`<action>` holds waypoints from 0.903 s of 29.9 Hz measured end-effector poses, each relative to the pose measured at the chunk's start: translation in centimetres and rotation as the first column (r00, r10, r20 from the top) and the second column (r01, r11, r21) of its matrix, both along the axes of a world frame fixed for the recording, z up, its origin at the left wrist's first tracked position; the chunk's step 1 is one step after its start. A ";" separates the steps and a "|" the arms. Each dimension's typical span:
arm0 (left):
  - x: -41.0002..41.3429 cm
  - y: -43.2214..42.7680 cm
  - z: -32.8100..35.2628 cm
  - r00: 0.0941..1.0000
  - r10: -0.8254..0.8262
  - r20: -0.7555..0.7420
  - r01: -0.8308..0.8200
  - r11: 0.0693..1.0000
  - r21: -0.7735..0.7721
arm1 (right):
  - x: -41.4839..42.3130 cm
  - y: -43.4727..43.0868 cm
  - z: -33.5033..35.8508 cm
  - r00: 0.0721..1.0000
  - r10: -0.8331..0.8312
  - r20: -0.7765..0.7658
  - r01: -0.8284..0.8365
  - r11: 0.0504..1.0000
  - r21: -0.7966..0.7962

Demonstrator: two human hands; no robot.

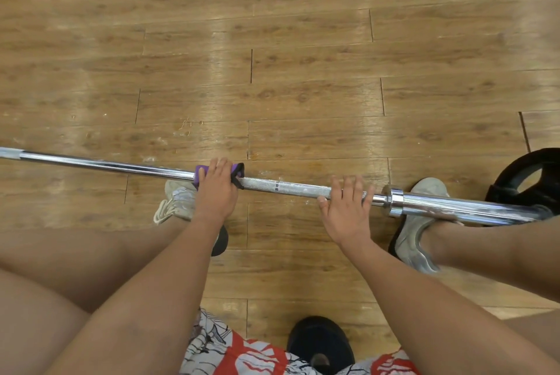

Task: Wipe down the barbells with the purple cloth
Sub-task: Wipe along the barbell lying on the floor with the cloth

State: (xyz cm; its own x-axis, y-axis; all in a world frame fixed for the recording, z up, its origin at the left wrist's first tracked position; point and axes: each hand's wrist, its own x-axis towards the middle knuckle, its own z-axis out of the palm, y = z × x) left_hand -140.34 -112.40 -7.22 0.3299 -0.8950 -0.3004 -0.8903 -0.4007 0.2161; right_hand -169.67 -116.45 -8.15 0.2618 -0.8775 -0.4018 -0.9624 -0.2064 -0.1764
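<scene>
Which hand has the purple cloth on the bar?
The left hand: its grip wraps the purple cloth round the barbell. The right hand holds bare knurling beside the collar.

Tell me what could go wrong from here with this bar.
1. The barbell sits above the shoes; if the right hand slips, it could drop on a foot.
2. The purple cloth is small under the left hand, so bare fingers may rub the rough knurling.
3. White residue near the collar could get missed.

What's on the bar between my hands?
Head view: only bare knurled barbell with a ring mark, between the left hand, gripping the purple cloth, and the right hand.
</scene>
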 end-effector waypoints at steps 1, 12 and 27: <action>-0.1 -0.2 0.2 1.000 -0.010 -0.001 0.010 1.000 -0.004 | 0.0 -0.1 -0.1 1.000 0.002 0.004 -0.002 1.000 -0.001; 0.3 -0.5 -0.2 0.997 0.075 -0.020 -0.076 0.996 -0.043 | 0.2 -2.6 0.4 1.000 0.005 0.006 -0.005 0.998 0.063; 2.8 -4.0 -0.9 0.994 0.098 -0.055 -0.104 0.988 -0.117 | 1.1 -8.3 0.6 0.997 -0.040 0.072 0.028 0.987 0.157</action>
State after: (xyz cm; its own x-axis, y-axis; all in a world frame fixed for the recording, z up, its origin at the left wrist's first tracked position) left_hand -137.54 -116.40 -8.08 0.4081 -0.8882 -0.2113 -0.8337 -0.4568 0.3103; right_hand -168.56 -124.77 -7.55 0.2670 -0.8149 -0.5144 -0.9515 -0.1381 -0.2751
